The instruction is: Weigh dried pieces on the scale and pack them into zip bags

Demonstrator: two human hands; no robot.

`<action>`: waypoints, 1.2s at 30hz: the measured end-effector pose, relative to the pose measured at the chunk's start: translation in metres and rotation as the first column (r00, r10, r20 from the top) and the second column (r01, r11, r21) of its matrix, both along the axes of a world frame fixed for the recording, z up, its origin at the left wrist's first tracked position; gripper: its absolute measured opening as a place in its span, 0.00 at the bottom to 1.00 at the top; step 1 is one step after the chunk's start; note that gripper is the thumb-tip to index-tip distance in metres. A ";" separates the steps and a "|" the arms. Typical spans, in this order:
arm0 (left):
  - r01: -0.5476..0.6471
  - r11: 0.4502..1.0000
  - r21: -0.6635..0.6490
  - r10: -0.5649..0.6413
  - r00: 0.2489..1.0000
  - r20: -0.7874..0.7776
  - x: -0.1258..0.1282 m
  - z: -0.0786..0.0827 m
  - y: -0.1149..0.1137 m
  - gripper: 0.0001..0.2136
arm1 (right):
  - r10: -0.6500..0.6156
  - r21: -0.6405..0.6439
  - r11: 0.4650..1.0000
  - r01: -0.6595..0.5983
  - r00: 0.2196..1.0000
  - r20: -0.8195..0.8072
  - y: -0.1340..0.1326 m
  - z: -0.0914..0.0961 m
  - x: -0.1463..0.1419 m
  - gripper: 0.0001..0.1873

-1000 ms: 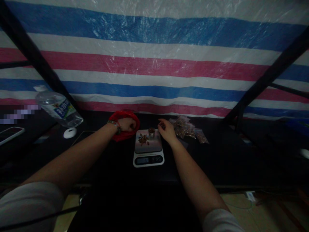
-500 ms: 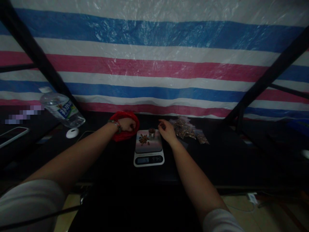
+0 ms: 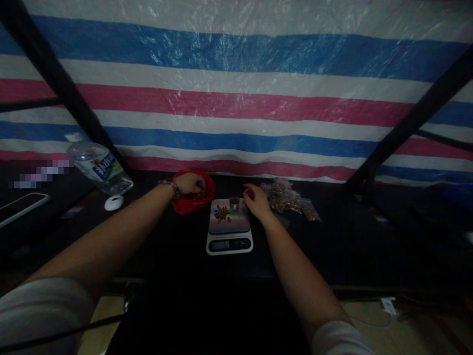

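Observation:
A small kitchen scale [image 3: 229, 231] sits mid-table with a little heap of brown bits [image 3: 221, 214] and a small cup [image 3: 234, 203] on its platform. My left hand [image 3: 190, 183] reaches into a red plastic bag [image 3: 192, 198] left of the scale, fingers curled down inside it; what they hold is hidden. My right hand [image 3: 255, 199] rests just right of the cup, fingers bent and pinched together near it. Small clear packets of brown stuff [image 3: 286, 198] lie right of that hand.
A water bottle [image 3: 99, 166] lies on its side at the left, with a white round object [image 3: 114, 202] below it and a phone [image 3: 20, 208] at the far left. A striped tarp [image 3: 236, 98] hangs behind. Black frame bars [image 3: 406, 128] slant at both sides.
My left hand has moved up and back, from a fist beside the scale into the red bag. The right hand has hardly moved.

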State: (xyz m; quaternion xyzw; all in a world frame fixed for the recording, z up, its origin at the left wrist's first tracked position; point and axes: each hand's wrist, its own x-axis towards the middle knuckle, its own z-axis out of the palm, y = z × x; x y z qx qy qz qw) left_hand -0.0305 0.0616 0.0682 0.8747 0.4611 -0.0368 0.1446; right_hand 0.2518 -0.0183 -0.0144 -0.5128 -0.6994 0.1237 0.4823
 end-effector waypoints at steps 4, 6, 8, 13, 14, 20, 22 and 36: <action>0.011 1.000 0.018 -0.011 1.000 -0.003 0.002 0.002 -0.004 0.12 | 0.003 0.010 1.000 -0.003 1.000 0.003 0.000 0.000 0.000 0.17; 0.059 0.997 0.053 -0.060 0.998 0.028 0.008 0.006 -0.011 0.11 | 0.001 0.013 1.000 -0.001 1.000 0.001 0.000 -0.001 0.000 0.17; 0.140 0.985 0.099 -0.149 0.986 0.081 0.019 0.013 -0.023 0.11 | 0.001 0.015 1.000 -0.001 1.000 0.004 0.000 -0.002 0.000 0.17; 0.321 0.943 0.085 -0.329 0.938 0.106 0.056 0.026 -0.067 0.10 | -0.008 0.025 1.000 0.008 1.000 0.014 0.002 -0.005 0.001 0.17; 0.355 0.931 0.087 -0.363 0.926 0.102 0.062 0.026 -0.074 0.10 | -0.010 0.028 1.000 0.009 1.000 0.013 0.002 -0.005 0.001 0.17; 0.453 0.877 0.158 -0.465 0.884 0.050 0.077 0.010 -0.099 0.07 | -0.007 0.027 1.000 0.007 1.000 0.024 0.001 -0.002 0.002 0.17; 0.454 0.872 0.181 -0.471 0.880 0.059 0.077 0.004 -0.101 0.08 | -0.005 0.024 1.000 0.004 1.000 0.022 0.000 -0.001 0.002 0.17; 0.257 0.928 0.271 -0.322 0.917 0.234 0.049 -0.005 -0.101 0.10 | -0.005 -0.017 1.000 0.005 1.000 0.011 -0.006 0.005 -0.003 0.17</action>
